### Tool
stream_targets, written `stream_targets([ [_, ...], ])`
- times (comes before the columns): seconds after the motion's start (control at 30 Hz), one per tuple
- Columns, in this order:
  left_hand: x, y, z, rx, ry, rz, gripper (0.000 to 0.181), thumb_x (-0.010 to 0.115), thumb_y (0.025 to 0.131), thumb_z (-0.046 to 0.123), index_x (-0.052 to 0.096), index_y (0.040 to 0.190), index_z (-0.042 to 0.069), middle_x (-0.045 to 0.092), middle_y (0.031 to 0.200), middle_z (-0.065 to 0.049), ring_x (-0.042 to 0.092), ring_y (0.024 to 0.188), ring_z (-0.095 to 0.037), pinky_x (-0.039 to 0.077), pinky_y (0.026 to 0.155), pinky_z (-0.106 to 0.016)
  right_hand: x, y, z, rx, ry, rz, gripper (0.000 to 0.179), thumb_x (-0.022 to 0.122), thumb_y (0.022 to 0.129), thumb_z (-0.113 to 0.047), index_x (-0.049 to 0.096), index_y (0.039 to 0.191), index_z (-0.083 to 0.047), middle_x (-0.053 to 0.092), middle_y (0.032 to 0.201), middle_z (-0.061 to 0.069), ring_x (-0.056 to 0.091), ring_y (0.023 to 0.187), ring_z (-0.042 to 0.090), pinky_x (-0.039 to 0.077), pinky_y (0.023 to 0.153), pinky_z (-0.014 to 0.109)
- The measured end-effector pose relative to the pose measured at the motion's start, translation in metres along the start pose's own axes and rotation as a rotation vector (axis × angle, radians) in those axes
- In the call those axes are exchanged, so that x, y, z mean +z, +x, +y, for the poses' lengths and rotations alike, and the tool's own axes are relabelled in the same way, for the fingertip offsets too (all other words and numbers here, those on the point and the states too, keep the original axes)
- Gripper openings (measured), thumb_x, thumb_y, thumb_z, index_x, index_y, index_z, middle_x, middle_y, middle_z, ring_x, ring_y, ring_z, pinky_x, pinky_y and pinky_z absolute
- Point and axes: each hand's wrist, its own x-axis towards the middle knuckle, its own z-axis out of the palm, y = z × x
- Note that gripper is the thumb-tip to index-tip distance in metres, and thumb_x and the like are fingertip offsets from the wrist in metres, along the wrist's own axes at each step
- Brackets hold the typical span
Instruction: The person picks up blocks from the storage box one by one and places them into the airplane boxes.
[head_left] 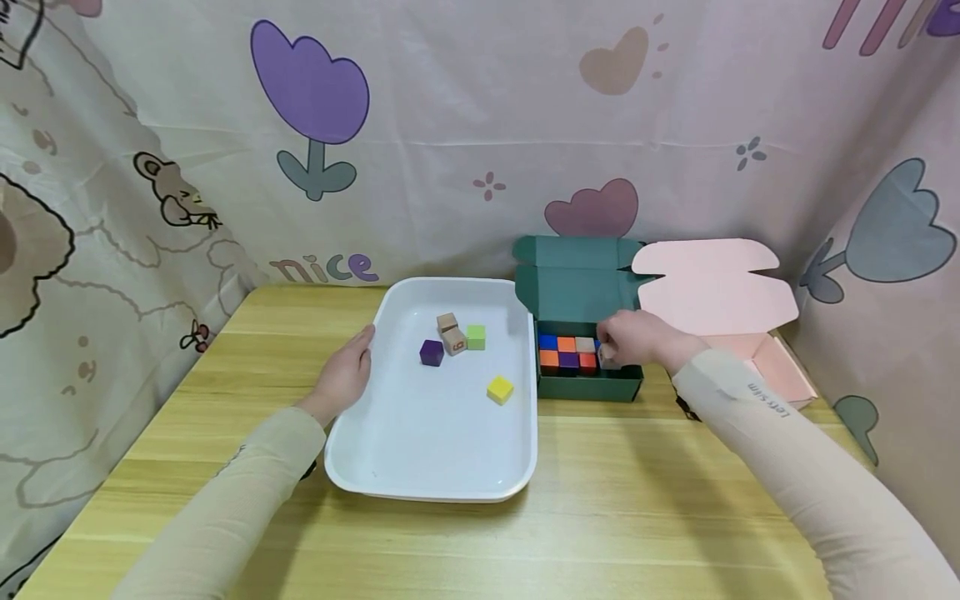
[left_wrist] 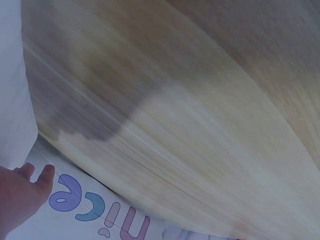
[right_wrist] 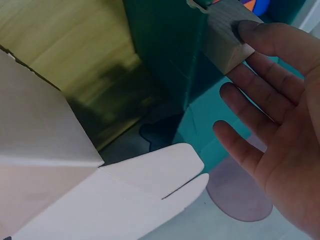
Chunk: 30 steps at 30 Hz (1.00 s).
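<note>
My right hand (head_left: 637, 337) pinches a plain wooden block (right_wrist: 230, 37) between thumb and fingers, at the right end of the green box (head_left: 588, 387). Inside that box, coloured cubes stand in rows, among them an orange cube (head_left: 566, 344), a red cube (head_left: 587, 362) and a blue cube (head_left: 548, 342). Part of the row's right end is hidden by the hand. My left hand (head_left: 343, 379) rests against the left rim of the white tray (head_left: 420, 450), its fingers extended along the edge. In the left wrist view only some fingertips (left_wrist: 46, 175) show beside the tray's side.
In the tray lie two wooden blocks (head_left: 453, 340), a light green cube (head_left: 476, 337), a purple cube (head_left: 431, 352) and a yellow cube (head_left: 500, 389). An open pink box (head_left: 780, 367) stands right of the green one. A printed curtain (head_left: 450, 108) hangs behind the wooden table (head_left: 637, 517).
</note>
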Motion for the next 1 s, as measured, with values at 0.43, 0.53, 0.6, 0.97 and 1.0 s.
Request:
stream_targets([
  [0.43, 0.000, 0.000, -0.001, -0.001, 0.003, -0.004, 0.047, 0.028, 0.100, 0.006, 0.021, 0.145, -0.007, 0.021, 0.152, -0.024, 0.022, 0.140, -0.039, 0.024, 0.116, -0.049, 0.014, 0.005, 0.004, 0.023, -0.013, -0.023, 0.013, 0.060, 0.083, -0.006, 0.056, 0.072, -0.010, 0.047, 0.064, -0.001, 0.042, 0.060, 0.014, 0.032, 0.053, 0.024],
  [0.53, -0.001, 0.000, -0.001, 0.001, 0.004, -0.002, 0.047, 0.028, 0.100, 0.006, 0.021, 0.145, -0.007, 0.021, 0.152, -0.025, 0.023, 0.139, -0.039, 0.025, 0.116, -0.049, 0.016, 0.006, 0.005, 0.030, -0.009, -0.028, 0.013, 0.061, 0.083, -0.006, 0.055, 0.072, -0.010, 0.047, 0.065, -0.001, 0.041, 0.061, 0.014, 0.032, 0.053, 0.024],
  [0.6, -0.001, 0.000, -0.001, 0.003, 0.006, 0.001, 0.047, 0.028, 0.100, 0.006, 0.021, 0.145, -0.007, 0.021, 0.152, -0.025, 0.023, 0.139, -0.039, 0.025, 0.116, -0.049, 0.018, 0.007, 0.005, 0.030, -0.008, -0.027, 0.012, 0.061, 0.083, -0.006, 0.056, 0.073, -0.010, 0.048, 0.066, -0.001, 0.042, 0.061, 0.015, 0.033, 0.054, 0.024],
  [0.97, 0.000, 0.001, -0.001, 0.010, 0.007, 0.007, 0.047, 0.028, 0.100, 0.006, 0.022, 0.145, -0.007, 0.022, 0.151, -0.025, 0.024, 0.139, -0.039, 0.025, 0.116, -0.049, 0.023, 0.010, 0.007, 0.044, -0.027, -0.009, 0.005, 0.063, 0.082, -0.008, 0.061, 0.077, -0.009, 0.056, 0.071, 0.000, 0.046, 0.065, 0.017, 0.041, 0.057, 0.027],
  [1.0, 0.000, 0.000, -0.001, 0.011, 0.007, 0.008, 0.047, 0.028, 0.100, 0.006, 0.022, 0.145, -0.007, 0.023, 0.151, -0.025, 0.024, 0.139, -0.039, 0.025, 0.116, -0.049, 0.023, 0.010, 0.006, 0.041, -0.030, -0.005, 0.005, 0.062, 0.082, -0.008, 0.061, 0.077, -0.009, 0.056, 0.071, 0.000, 0.046, 0.065, 0.017, 0.041, 0.057, 0.028],
])
